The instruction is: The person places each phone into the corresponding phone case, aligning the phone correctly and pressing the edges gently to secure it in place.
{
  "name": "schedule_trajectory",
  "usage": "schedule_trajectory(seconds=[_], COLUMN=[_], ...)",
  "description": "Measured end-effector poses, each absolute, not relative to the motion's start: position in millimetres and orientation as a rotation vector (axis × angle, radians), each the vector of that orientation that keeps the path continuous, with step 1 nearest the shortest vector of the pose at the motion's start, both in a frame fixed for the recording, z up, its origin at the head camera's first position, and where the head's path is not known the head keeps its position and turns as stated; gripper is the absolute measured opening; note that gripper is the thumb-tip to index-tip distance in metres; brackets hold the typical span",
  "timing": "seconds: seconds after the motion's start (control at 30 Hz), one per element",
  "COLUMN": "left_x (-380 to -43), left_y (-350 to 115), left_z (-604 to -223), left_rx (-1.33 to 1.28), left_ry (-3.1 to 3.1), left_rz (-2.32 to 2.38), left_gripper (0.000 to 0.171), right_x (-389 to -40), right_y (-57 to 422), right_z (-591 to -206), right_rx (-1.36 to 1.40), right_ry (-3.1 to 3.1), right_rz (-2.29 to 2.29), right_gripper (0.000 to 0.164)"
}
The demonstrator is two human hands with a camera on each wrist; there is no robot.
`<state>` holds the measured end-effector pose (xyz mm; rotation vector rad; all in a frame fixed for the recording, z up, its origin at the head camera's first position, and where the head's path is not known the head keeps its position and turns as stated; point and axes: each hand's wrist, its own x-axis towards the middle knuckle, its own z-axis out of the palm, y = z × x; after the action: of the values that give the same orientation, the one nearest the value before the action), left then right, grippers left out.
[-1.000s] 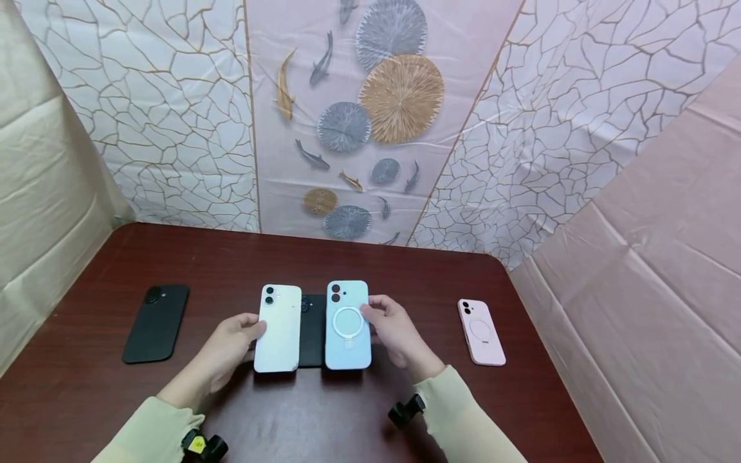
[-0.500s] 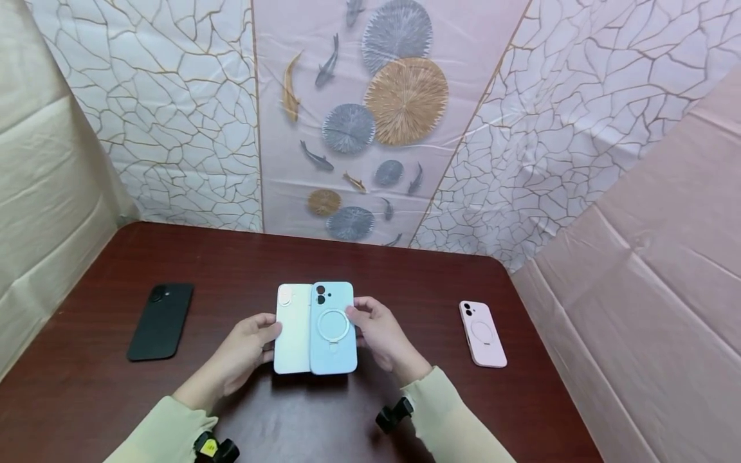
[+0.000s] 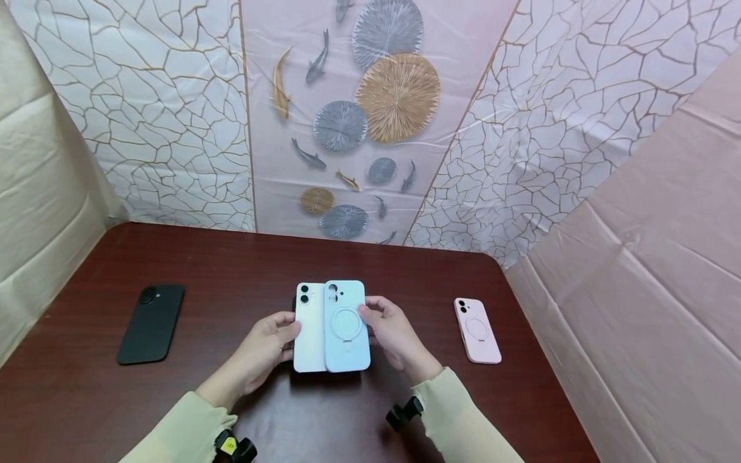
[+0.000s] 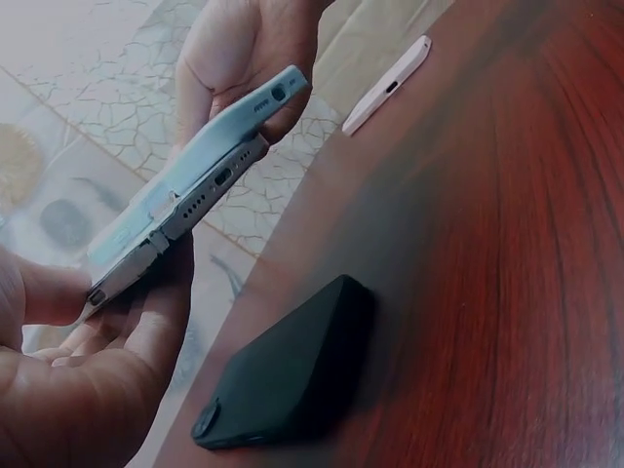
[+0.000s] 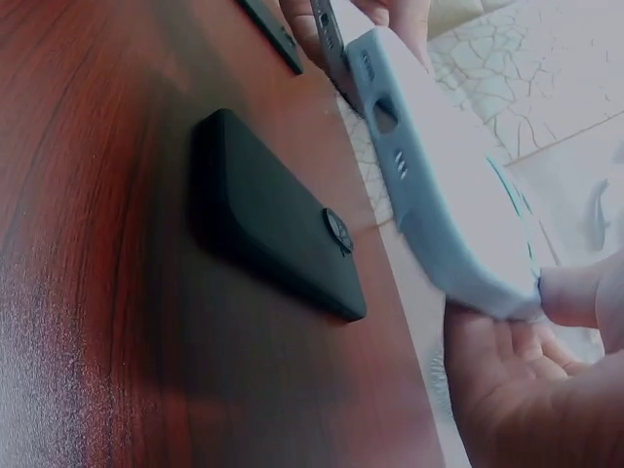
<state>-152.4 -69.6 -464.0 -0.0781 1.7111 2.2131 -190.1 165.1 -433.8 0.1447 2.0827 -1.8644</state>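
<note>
While in grip, white phone [image 3: 309,344] in left hand [image 3: 260,349], blue case [image 3: 347,354] in right hand [image 3: 396,335], both lengthwise forward, camera ends farthest.

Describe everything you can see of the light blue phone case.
The light blue phone case looks smooth, perhaps plastic or silicone, with rounded corners, a pale ring on its back, camera openings at its upper left and a port opening and slots in its bottom edge. Held above the table, back toward the head camera, it partly overlaps the white phone; whether they touch is hard to tell. The right hand pinches its right edge, thumb on the back.
</note>
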Motion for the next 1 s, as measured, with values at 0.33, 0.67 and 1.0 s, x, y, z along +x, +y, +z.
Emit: schedule_trajectory(seconds=[0.33,0.67,1.0], left_x=[-153,-156,-154], left_y=[-58,-44,-40], left_z=[-467,-470,-471], left_rx=[-0.037,0.004,0.011], left_ry=[1.63,1.577,1.593], left_rz=[2.265,2.278,2.241], left_gripper=[0.032,0.04,0.039], right_x=[-189,-188,-187], right_y=[164,162,161], right_z=[-434,-434,-439], right_rx=[0.208,0.211,0.178], right_ry=[2.024,2.054,2.088], right_rz=[-1.884,-1.872,-1.842], right_gripper=[0.031,0.032,0.032])
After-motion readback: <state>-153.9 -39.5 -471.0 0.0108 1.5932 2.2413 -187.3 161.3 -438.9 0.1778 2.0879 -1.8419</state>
